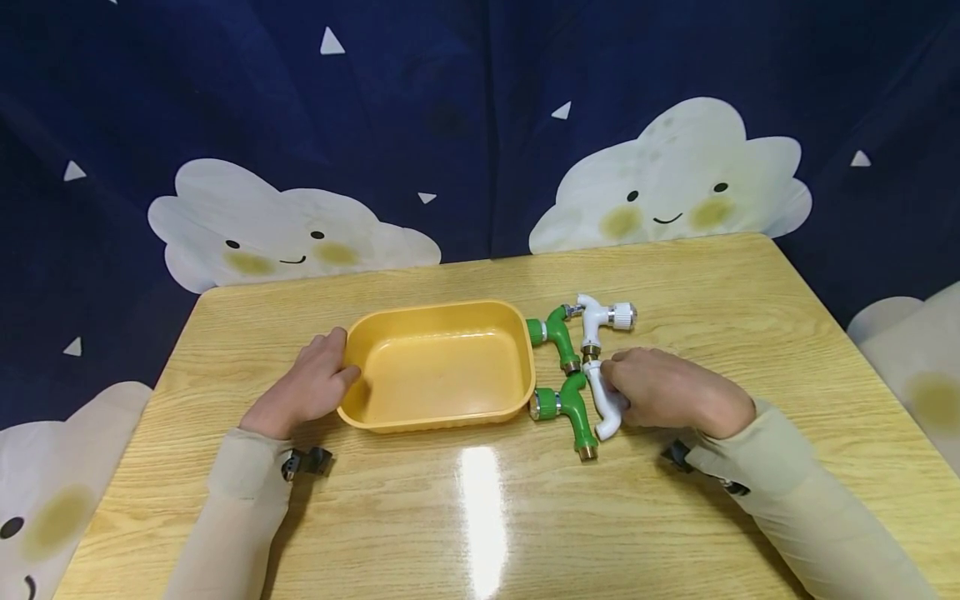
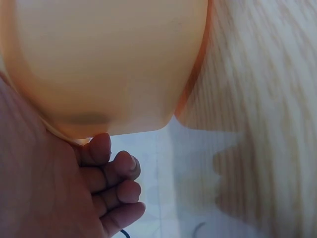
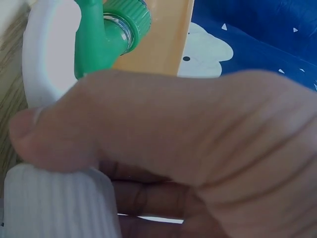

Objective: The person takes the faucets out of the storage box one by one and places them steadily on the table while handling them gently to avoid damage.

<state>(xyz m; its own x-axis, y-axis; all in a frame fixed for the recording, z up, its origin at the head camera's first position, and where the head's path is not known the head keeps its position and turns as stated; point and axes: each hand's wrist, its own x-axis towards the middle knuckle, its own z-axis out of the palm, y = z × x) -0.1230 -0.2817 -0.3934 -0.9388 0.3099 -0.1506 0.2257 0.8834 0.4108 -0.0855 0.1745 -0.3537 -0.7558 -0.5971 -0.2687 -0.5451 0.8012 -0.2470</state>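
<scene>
My left hand (image 1: 307, 383) grips the left end of an orange-yellow plastic basin (image 1: 435, 421), thumb at the rim. In the left wrist view its fingers curl beside the basin wall (image 2: 114, 64). On the right, my right hand (image 1: 671, 390) holds a white tap (image 1: 602, 404) whose curved spout points toward me. The right wrist view shows the thumb across this tap's body, above a ribbed white knob (image 3: 59, 206). A second white tap (image 1: 592, 317) lies just beyond. Two green taps, the far one (image 1: 558, 331) and the near one (image 1: 576, 412), lie between basin and right hand.
All of this is on a wood-grain table (image 1: 375, 517) with a bright reflection at its front middle. A dark blue curtain (image 1: 465, 108) with smiling clouds hangs right behind the back edge. The green taps' knobs sit close against the basin's right side.
</scene>
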